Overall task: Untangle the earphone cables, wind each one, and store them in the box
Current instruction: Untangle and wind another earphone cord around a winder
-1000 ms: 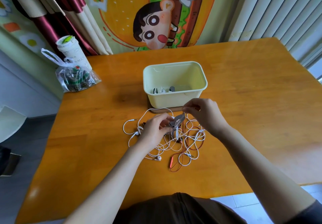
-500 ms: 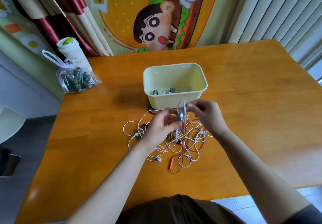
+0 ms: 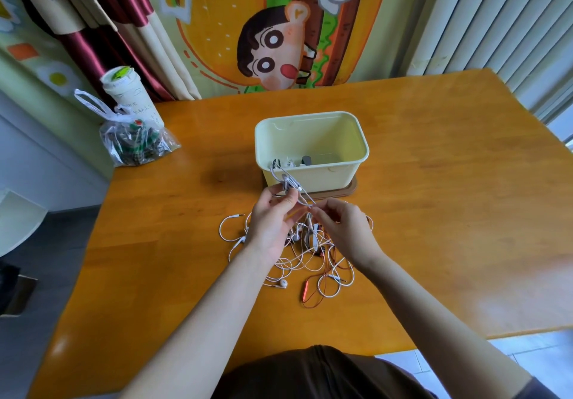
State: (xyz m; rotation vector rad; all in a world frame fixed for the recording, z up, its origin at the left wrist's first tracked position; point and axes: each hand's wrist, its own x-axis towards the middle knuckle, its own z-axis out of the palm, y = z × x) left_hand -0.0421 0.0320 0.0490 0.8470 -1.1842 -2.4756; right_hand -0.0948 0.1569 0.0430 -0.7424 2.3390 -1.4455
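Left hand (image 3: 273,222) pinching cable coil (image 3: 286,182), coil pointing 11 o'clock, tail (image 3: 305,197) slanting toward 4, pinched by right hand (image 3: 344,231)

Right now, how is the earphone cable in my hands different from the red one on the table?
The held cable is whitish; the red cable is red. The held cable is lifted, gripped by the left hand and pinched by the right hand; the red cable lies on the table. The held cable is partly bundled; the red cable sprawls loose. Both are thin earphone cables.
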